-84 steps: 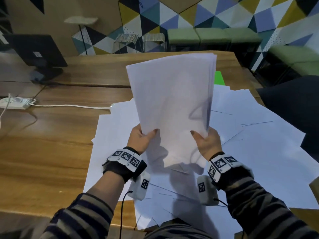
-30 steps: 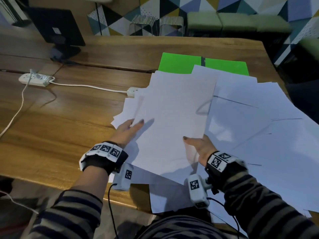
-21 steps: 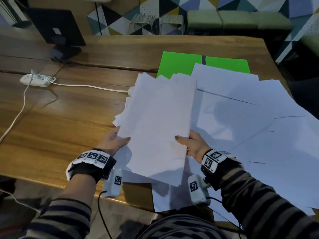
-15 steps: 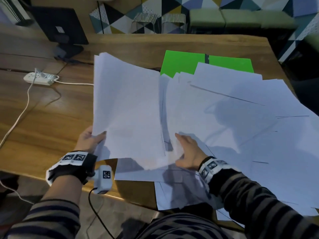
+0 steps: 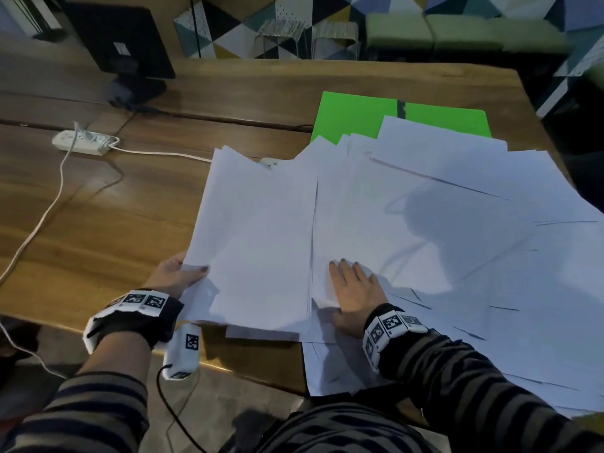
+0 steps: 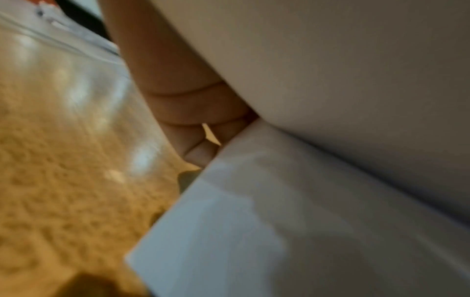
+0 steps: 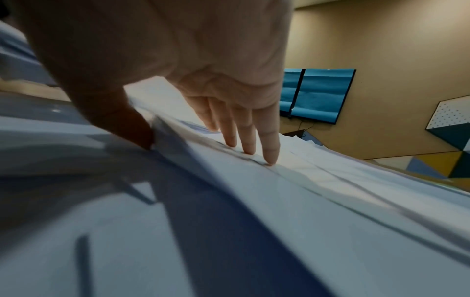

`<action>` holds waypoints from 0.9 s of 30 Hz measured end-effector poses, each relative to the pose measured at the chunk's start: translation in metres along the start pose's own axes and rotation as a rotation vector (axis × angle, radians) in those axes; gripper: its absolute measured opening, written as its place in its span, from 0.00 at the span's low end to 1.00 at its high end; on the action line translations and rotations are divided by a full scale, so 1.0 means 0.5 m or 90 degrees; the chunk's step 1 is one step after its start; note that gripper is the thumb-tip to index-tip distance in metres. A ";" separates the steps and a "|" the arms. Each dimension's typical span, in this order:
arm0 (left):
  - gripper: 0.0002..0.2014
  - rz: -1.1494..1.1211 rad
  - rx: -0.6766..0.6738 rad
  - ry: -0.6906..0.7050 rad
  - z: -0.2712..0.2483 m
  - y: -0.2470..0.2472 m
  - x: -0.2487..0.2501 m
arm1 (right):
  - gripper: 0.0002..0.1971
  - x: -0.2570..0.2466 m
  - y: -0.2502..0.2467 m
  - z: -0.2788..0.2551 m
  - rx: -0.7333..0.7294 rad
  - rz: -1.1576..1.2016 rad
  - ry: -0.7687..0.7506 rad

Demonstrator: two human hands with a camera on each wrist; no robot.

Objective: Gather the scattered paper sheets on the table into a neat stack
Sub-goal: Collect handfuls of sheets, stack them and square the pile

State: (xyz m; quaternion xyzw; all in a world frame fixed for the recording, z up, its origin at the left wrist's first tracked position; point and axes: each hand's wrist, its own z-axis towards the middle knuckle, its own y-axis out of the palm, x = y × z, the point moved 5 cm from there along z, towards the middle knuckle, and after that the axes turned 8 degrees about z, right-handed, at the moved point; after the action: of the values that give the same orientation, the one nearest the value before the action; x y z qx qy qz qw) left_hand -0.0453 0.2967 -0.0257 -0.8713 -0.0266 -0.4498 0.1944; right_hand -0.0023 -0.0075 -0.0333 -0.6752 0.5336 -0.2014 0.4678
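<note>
A gathered stack of white sheets [image 5: 258, 237] hangs just above the table's near left part. My left hand [image 5: 178, 276] grips its lower left corner, thumb on top and fingers [image 6: 178, 96] underneath. To its right, loose white sheets [image 5: 457, 240] lie fanned over the wooden table [image 5: 98, 223]. My right hand [image 5: 353, 289] rests flat on them with straight fingers [image 7: 246, 130], the thumb at a paper edge.
A green folder [image 5: 353, 116] lies partly under the far sheets. A white power strip [image 5: 81, 142] with its cable [image 5: 42, 220] sits at the left, a dark monitor [image 5: 121, 37] behind it. Green benches stand beyond the far edge.
The stack, held upright by both hands earlier, has come down and shifted left. My right hand let go of it and now lies flat on the loose sheets.
</note>
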 end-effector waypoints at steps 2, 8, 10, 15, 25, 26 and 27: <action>0.09 0.080 0.021 -0.050 0.004 -0.007 -0.012 | 0.42 0.000 -0.007 0.004 0.000 -0.002 0.008; 0.20 0.480 0.094 -0.048 0.012 -0.014 -0.004 | 0.33 0.015 -0.042 0.011 -0.034 0.103 0.011; 0.25 0.545 0.099 -0.067 0.017 -0.012 -0.003 | 0.28 0.023 -0.050 0.013 -0.012 0.151 0.024; 0.40 0.653 0.192 -0.052 0.007 0.030 0.046 | 0.22 0.052 -0.076 -0.003 0.120 0.291 0.068; 0.09 0.243 -0.077 0.229 -0.031 0.300 0.167 | 0.20 0.112 -0.116 -0.043 0.299 0.470 0.104; 0.12 0.170 -0.114 0.175 -0.033 0.319 0.170 | 0.19 0.114 -0.124 -0.053 0.323 0.475 0.095; 0.15 0.092 -0.156 0.112 -0.037 0.337 0.173 | 0.19 0.113 -0.132 -0.065 0.342 0.479 0.085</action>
State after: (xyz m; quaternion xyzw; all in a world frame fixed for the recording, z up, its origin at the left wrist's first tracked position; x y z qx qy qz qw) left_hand 0.0291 0.1232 -0.0004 -0.8454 0.1086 -0.5090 0.1202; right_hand 0.0275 -0.0726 0.0251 -0.2756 0.6991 -0.1915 0.6313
